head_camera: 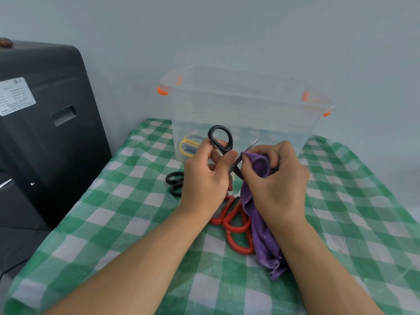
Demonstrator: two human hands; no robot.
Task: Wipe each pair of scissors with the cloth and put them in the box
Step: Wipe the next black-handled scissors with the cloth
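Purple cloth (256, 214), green-checked tablecloth (127, 223)

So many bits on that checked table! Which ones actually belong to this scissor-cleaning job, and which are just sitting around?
Part of the job:
- black scissors, held in the left hand
- purple cloth, gripped by the right hand
- clear box
- yellow scissors inside it
- red scissors
- second black pair

Just lying about:
- dark case on the left
- checked tablecloth

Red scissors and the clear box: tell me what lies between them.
Head view: the left hand gripping black scissors and the right hand pinching the purple cloth on the blade.
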